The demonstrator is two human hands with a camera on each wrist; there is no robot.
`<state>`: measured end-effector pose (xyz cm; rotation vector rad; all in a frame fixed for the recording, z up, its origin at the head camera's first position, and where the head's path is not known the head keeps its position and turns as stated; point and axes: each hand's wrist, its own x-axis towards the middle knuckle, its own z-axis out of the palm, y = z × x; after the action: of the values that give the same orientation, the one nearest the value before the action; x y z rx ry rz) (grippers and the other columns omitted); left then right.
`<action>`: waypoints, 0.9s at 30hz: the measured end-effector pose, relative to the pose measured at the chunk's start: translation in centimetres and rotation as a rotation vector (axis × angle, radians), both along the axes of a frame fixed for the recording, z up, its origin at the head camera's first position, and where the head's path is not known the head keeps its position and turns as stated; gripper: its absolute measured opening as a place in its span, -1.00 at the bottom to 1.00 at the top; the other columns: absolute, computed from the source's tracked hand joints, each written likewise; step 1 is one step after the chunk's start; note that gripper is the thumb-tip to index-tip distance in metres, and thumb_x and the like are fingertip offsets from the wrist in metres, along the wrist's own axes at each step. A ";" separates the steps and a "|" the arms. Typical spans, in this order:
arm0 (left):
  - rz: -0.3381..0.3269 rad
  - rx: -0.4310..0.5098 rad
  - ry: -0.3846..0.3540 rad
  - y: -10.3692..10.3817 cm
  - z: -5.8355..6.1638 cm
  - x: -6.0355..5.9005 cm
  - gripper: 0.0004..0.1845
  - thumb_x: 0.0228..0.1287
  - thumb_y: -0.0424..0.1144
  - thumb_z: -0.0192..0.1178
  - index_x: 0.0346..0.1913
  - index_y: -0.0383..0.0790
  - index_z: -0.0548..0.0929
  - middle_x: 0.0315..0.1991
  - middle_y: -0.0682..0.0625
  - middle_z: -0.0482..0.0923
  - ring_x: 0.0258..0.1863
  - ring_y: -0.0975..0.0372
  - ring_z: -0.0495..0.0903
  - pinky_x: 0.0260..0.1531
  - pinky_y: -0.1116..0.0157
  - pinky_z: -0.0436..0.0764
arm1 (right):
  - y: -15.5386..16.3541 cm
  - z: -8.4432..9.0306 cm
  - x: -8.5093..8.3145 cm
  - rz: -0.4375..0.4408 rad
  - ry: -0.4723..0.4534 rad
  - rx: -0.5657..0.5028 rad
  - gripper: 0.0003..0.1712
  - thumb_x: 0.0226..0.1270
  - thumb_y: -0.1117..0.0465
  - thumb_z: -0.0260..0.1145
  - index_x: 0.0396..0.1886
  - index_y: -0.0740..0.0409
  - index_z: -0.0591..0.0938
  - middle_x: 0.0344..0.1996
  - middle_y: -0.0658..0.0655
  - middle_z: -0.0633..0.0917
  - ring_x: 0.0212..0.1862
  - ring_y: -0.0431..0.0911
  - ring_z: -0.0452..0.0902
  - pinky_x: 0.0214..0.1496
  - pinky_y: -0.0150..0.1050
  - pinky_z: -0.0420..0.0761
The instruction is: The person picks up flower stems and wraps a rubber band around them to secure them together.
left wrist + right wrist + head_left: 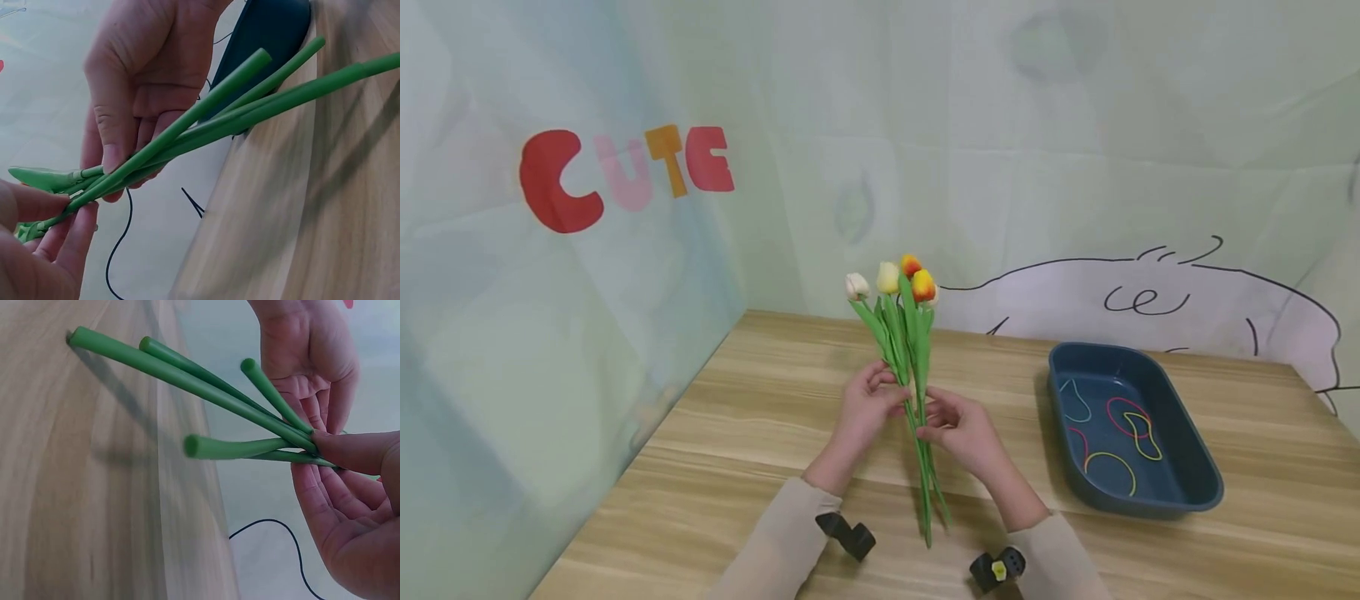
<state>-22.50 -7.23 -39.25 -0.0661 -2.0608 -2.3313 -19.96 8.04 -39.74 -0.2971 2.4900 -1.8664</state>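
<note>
Head view: both hands hold a bunch of artificial tulips with green plastic stems [917, 400] upright over the light wooden table [737, 450], roughly at its centre. Left hand [868, 408] grips the stems from the left, fingers curled round them, thumb on top. Right hand [958, 429] pinches the same stems from the right, just below the left; the hands nearly touch. Flower heads sit up top: one white, one pale yellow, two orange-yellow. Stem ends hang low near the table's front edge, splayed apart.

Left wrist view: right hand's thumb and fingers [115, 159] press on the stems where they cross; left fingertips pinch lower down at the leaf bases. Four stem ends fan out over the table.

Right wrist view: right thumb pressed onto the stems against its fingers [331, 487]; left hand behind, fingers loosely bent around the bunch.

Around: dark blue oval plastic tray [1195, 467] to the right, well apart from the hands, holding several coloured rubber bands [1123, 425] in teal, red and yellow. Nothing lies between hands and tray. Pale green fabric backdrop [925, 125] behind with red, pink and orange "CUTE" letters [625, 171] at left and a black line drawing at right. Beige sleeves, black wrist-mounted cameras [848, 533] at frame bottom.
</note>
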 end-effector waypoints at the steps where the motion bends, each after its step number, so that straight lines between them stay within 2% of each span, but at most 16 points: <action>1: 0.003 0.000 0.003 -0.1 0.1 0.0 -0.47 0.09 -0.61 0.20 0.20 -0.50 0.42 -0.28 -0.05 0.57 -0.42 0.36 0.60 -0.35 0.37 0.73 | 0.0 0.0 0.0 0.007 0.002 0.003 -0.34 0.00 0.54 0.39 0.20 0.31 0.53 -0.26 0.22 0.73 -0.28 -0.09 0.62 -0.17 -0.26 0.69; 12: 0.013 0.001 -0.005 -0.2 0.3 0.0 -0.45 0.13 -0.58 0.22 0.23 -0.49 0.40 -0.27 -0.05 0.58 -0.41 0.34 0.62 -0.33 0.35 0.74 | 0.1 0.2 0.4 0.042 -0.037 -0.005 -0.34 0.06 0.50 0.40 0.24 0.29 0.51 -0.18 0.25 0.71 -0.20 0.05 0.69 -0.16 -0.16 0.74; 21: 0.038 0.032 0.006 -0.3 0.3 0.1 -0.43 0.13 -0.60 0.22 0.25 -0.51 0.37 -0.24 -0.07 0.59 -0.41 0.36 0.63 -0.35 0.36 0.74 | 0.3 0.2 0.4 0.090 -0.049 -0.010 -0.33 0.10 0.50 0.37 0.27 0.29 0.47 -0.14 0.26 0.70 -0.16 0.07 0.69 -0.11 -0.15 0.73; 27: 0.031 0.025 0.017 -0.3 0.3 0.1 -0.42 0.12 -0.60 0.24 0.26 -0.48 0.39 -0.21 -0.19 0.64 -0.36 0.29 0.67 -0.30 0.30 0.75 | 0.3 0.1 0.3 0.088 -0.058 -0.016 -0.33 0.10 0.49 0.37 0.27 0.24 0.48 -0.13 0.24 0.70 -0.16 0.05 0.69 -0.09 -0.14 0.73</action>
<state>-22.35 -7.54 -38.94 -0.0522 -2.0099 -2.3298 -19.67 8.37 -39.61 -0.3416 2.3848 -1.8356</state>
